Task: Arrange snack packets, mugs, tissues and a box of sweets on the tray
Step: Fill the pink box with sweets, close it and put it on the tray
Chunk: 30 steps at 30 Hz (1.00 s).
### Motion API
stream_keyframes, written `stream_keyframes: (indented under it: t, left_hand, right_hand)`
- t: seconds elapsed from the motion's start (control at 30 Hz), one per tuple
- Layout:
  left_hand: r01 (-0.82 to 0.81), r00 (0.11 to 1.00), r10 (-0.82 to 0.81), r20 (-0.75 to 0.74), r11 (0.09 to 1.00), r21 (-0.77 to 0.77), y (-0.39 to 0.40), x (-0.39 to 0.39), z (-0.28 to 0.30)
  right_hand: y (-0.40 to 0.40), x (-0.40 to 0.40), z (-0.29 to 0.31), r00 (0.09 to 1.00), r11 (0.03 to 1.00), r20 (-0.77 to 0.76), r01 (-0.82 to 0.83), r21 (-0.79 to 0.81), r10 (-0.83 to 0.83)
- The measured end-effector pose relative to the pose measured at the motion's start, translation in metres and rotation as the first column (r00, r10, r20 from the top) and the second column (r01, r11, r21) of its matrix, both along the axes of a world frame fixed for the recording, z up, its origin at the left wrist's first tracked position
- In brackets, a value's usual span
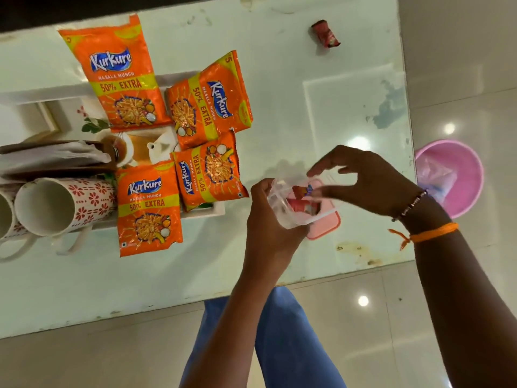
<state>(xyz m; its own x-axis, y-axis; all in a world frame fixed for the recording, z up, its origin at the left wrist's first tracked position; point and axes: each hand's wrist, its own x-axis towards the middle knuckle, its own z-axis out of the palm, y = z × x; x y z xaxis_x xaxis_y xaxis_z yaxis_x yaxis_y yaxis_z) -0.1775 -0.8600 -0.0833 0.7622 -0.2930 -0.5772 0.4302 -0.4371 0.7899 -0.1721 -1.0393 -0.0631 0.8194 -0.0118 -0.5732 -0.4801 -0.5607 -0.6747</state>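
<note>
- On the tray [205, 212], four orange packets [149, 208] read "Kurkure Masala Munch 50% Extra" (their long axes point different ways).
- My left hand [268, 217] grips the clear box of sweets [296, 204], tilted above the glass table [279, 93], right of the tray.
- My right hand [372, 182] hovers spread over its mouth.
- Two mugs [50, 205] lie sideways.

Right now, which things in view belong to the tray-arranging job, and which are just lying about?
Part of the job:
four orange snack packets
patterned mugs
tissues
white tray
clear box of sweets, held in the left hand, right hand over it
pink lid under the box

Lying about:
red wrapper on the table
pink basin on the floor
</note>
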Motion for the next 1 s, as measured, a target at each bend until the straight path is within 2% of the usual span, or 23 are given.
stream_keyframes:
  t: [0.07,0.13,0.23,0.33,0.43,0.57,0.63,0.7,0.8,0.87,1.0]
  left_hand:
    - [-0.005,1.000,0.005,0.015,1.000,-0.006,-0.004,0.004,-0.001]
    - [-0.005,0.999,0.005,0.037,1.000,-0.003,-0.006,0.008,-0.001]
    - [-0.002,0.995,-0.001,0.102,1.000,0.030,-0.011,0.011,-0.001]
    - [-0.001,0.995,-0.002,0.104,0.999,0.032,-0.016,0.011,-0.002]
    - [-0.008,0.996,0.006,0.085,1.000,0.022,-0.019,0.008,-0.004]
    - [-0.015,0.996,0.014,0.083,1.000,0.019,-0.020,0.005,-0.005]
    - [-0.011,0.996,0.009,0.087,1.000,0.021,-0.020,0.005,-0.005]
    - [-0.004,0.995,0.001,0.097,1.000,0.028,-0.020,0.005,-0.006]
    - [0.006,0.995,-0.009,0.097,0.999,0.032,-0.019,0.005,-0.008]
    - [0.006,0.995,-0.009,0.095,0.999,0.031,-0.017,0.004,-0.009]
    - [-0.014,0.996,0.016,0.088,1.000,-0.026,-0.014,0.001,-0.007]
  right_hand:
    - [-0.009,0.018,-0.006,0.989,0.991,0.069,0.131,-0.009,-0.130]
    - [-0.019,0.046,-0.021,0.960,0.968,0.192,0.227,-0.110,-0.204]
    - [-0.032,0.096,-0.050,0.944,0.920,0.297,0.239,-0.312,-0.144]
    - [-0.041,0.136,-0.078,0.974,0.883,0.224,0.142,-0.446,-0.044]
    - [-0.046,0.150,-0.096,0.988,0.865,0.153,0.085,-0.494,-0.009]
    - [-0.044,0.124,-0.096,0.958,0.815,0.287,0.180,-0.551,-0.017]
    - [-0.038,0.102,-0.088,0.930,0.846,0.341,0.288,-0.450,-0.135]
    - [-0.028,0.079,-0.071,0.887,0.893,0.390,0.364,-0.265,-0.246]
    - [-0.011,0.043,-0.036,0.851,0.932,0.427,0.359,-0.051,-0.305]
    - [0.002,0.019,-0.016,0.867,0.946,0.390,0.323,0.033,-0.309]
    - [0.015,-0.017,0.001,0.933,0.950,0.213,0.253,0.181,-0.289]
